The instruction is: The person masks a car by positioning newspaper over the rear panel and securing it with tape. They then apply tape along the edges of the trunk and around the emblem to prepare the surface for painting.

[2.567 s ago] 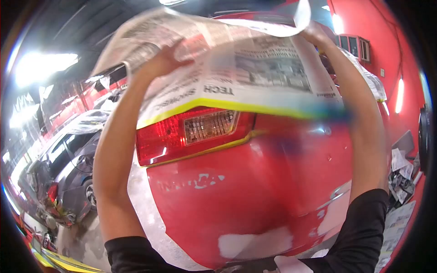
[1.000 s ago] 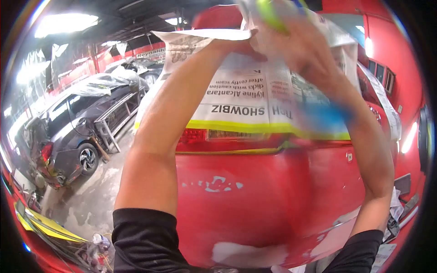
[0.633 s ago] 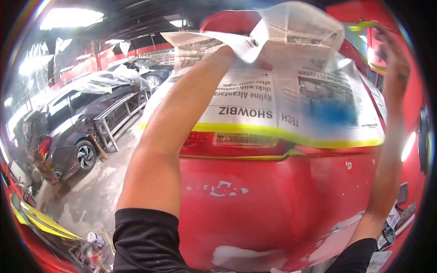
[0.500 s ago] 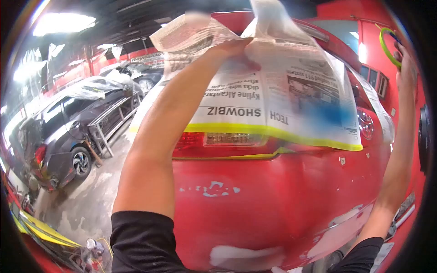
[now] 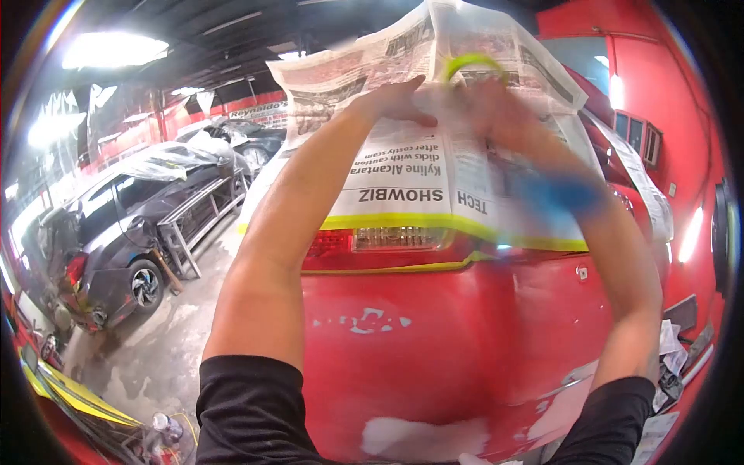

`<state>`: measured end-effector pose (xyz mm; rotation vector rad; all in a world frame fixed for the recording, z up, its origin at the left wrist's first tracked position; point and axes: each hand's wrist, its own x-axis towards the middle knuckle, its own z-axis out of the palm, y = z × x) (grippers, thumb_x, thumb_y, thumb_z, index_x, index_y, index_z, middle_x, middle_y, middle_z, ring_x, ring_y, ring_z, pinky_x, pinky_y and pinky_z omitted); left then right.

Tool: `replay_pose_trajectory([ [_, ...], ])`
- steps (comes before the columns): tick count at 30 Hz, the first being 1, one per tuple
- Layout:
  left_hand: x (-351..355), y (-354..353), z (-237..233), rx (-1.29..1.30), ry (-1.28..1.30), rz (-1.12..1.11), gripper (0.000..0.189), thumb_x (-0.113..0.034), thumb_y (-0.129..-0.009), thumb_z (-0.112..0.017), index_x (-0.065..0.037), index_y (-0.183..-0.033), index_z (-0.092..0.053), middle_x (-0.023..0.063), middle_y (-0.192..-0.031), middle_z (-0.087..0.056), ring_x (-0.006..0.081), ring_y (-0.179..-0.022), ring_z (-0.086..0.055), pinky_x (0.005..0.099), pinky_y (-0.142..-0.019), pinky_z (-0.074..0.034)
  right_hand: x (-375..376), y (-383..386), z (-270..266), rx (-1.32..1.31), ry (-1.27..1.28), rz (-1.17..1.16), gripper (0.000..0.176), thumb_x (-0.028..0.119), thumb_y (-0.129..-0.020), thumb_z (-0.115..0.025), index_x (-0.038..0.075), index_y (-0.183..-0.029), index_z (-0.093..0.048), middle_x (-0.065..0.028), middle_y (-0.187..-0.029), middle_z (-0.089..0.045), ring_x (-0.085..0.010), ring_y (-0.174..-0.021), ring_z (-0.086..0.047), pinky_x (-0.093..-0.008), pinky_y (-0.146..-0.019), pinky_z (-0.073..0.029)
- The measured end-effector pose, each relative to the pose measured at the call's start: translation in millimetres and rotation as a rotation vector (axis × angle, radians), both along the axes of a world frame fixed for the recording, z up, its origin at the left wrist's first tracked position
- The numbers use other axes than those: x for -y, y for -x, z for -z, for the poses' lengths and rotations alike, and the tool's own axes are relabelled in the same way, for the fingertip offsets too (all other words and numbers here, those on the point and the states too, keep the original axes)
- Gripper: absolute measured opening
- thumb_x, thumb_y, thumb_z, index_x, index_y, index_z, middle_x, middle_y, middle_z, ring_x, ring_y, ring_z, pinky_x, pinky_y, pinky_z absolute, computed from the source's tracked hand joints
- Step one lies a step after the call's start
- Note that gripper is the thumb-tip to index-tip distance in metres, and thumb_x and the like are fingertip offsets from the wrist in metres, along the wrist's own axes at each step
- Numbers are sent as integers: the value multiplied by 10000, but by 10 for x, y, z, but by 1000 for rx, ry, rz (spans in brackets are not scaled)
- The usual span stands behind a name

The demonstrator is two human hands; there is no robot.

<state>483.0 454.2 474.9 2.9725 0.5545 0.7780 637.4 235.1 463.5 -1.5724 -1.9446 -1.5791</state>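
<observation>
A sheet of newspaper (image 5: 399, 167) hangs over the back of a red car (image 5: 403, 302), its lower edge fixed with a strip of yellow-green tape (image 5: 380, 220). My left hand (image 5: 399, 105) rests on the upper part of the sheet, thumb and fingers apart. Beside it, my right hand (image 5: 496, 112) is smeared by motion in front of the paper. A roll of yellow-green masking tape (image 5: 478, 59) is held in that hand, its ring showing above the fingers. Just below the taped edge is a tail light (image 5: 399, 237).
A dark grey car (image 5: 116, 225) stands at left, partly covered with clear plastic (image 5: 174, 159). A metal frame (image 5: 203, 221) is beside it. More newspaper (image 5: 632, 163) covers the red car's right side. Pale filler patches (image 5: 422, 438) mark the red panel.
My right hand has swung in from the far right with the tape roll, close to my left hand. The newspaper's upper part has spread flatter, and my left hand remains on it.
</observation>
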Motion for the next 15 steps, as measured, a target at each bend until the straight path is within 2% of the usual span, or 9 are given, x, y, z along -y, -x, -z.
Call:
replay_pose_trajectory([
  [1, -38, 1, 16, -2, 6, -6, 1409, -627, -696, -917, -65, -1711, -118, 289, -1686, -329, 405, -1567, -342, 445, -1286, -311, -152, -393, -210, -262, 41, 129, 374, 158, -1052, -523, 47, -1400, -605, -240, -1106, -702, -375, -1029, -700, -455, -936, -552],
  [2, -100, -28, 46, 18, -61, -21, 1454, -679, -665, -909, -43, -1705, -118, 297, -1685, -324, 410, -1565, -342, 442, -1296, -293, 45, -414, -311, -418, -105, 170, 303, 172, -1007, -573, 0, -1208, -721, -200, -1240, -741, -397, -1078, -710, -483, -993, -542],
  [3, -158, -15, 61, 43, -132, -37, 1502, -731, -633, -902, -22, -1700, -118, 305, -1684, -318, 416, -1563, -343, 440, -1305, -276, -535, -1774, -546, 288, -203, 545, 357, 191, -1050, -525, 45, -1341, -674, -189, -1245, -737, -392, -1094, -708, -477, -1018, -534],
  [4, -187, 32, 71, 44, -124, -45, 1502, -731, -633, -902, -22, -1700, -118, 305, -1684, -318, 416, -1563, -343, 440, -1305, -276, -564, -1741, -546, 291, -197, 535, 357, 191, -1050, -525, 45, -1341, -674, -189, -1245, -737, -392, -1094, -708, -477, -1018, -534],
  [6, -141, 69, 99, 127, -134, -15, 1550, -745, -609, -904, 26, -1688, -101, 328, -1682, -299, 422, -1561, -345, 436, -1298, -291, -347, -1586, -481, -183, -271, 165, 375, 169, -1020, -556, 67, -1362, -670, -171, -1232, -748, -389, -1104, -711, -470, -986, -550],
  [7, -153, 97, 90, 119, -97, 7, 1520, -733, -653, -887, 59, -1677, -91, 332, -1689, -279, 421, -1558, -351, 431, -1289, -305, -277, -1400, -428, -258, -195, 159, 431, 166, -990, -581, 73, -1407, -640, -175, -1240, -735, -397, -1122, -703, -475, -975, -552],
  [8, -144, 95, 76, 113, -91, 17, 1520, -733, -653, -887, 59, -1677, -91, 332, -1689, -279, 421, -1558, -351, 431, -1289, -305, -209, -1191, -346, -264, -192, 171, 431, 166, -990, -581, 73, -1407, -640, -175, -1240, -735, -397, -1122, -703, -475, -975, -552],
  [10, -136, 92, 15, 205, -21, 59, 1454, -707, -715, -865, 40, -1685, -81, 330, -1690, -282, 417, -1553, -362, 426, -1285, -312, -149, -833, -221, 84, -328, 153, 512, 165, -957, -627, 115, -1465, -601, -182, -1239, -715, -409, -1123, -694, -484, -981, -544],
  [15, -409, 27, -72, 117, -159, 40, 1337, -704, -767, -828, 3, -1689, -167, 282, -1666, -376, 410, -1523, -418, 437, -1268, -342, -277, -812, -30, -66, -40, 68, 576, 105, -934, -647, 193, -1500, -581, -177, -1272, -701, -402, -1127, -694, -488, -991, -540],
])
